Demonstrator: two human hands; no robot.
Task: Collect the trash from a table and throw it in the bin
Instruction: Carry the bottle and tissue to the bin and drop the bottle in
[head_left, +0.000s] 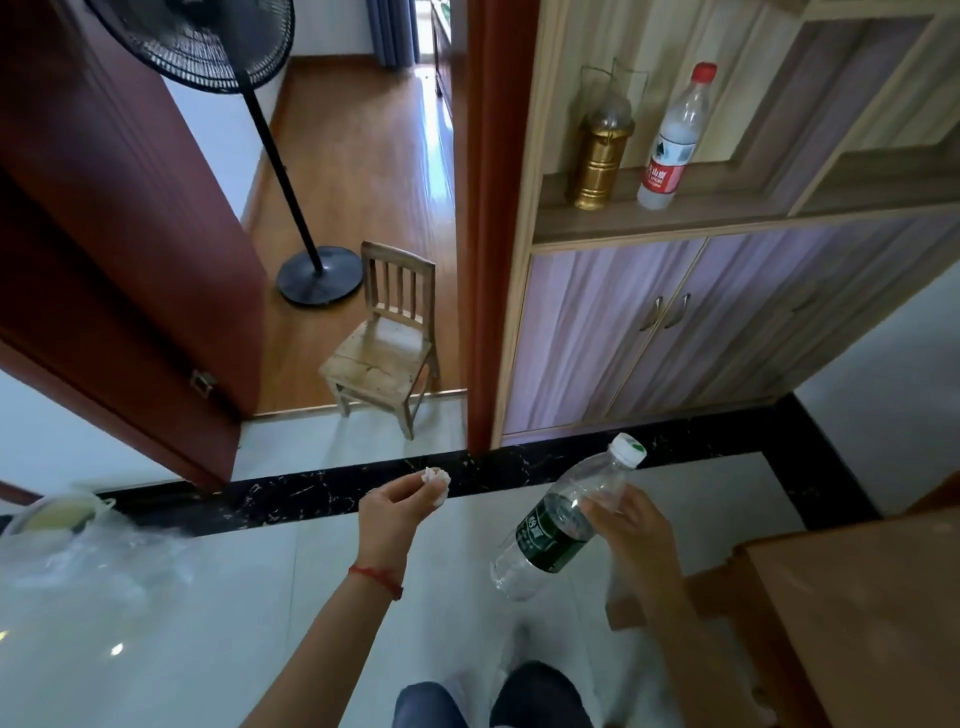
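Note:
My left hand (390, 506) is held out over the tiled floor and pinches a small crumpled white tissue (436, 480) at its fingertips. My right hand (631, 525) grips a clear plastic bottle (558, 525) with a dark green label and a white cap, tilted with the cap pointing up and to the right. At the far left, low in the view, stands a bin (57, 514) lined with a clear plastic bag; it is blurred and partly cut off by the frame edge.
A small wooden chair (382, 343) stands in the open doorway ahead, with a standing fan's base (319, 280) behind it. A cabinet shelf on the right holds a red-labelled bottle (672, 140) and a gold container (602, 156). A wooden table corner (857, 597) is at right.

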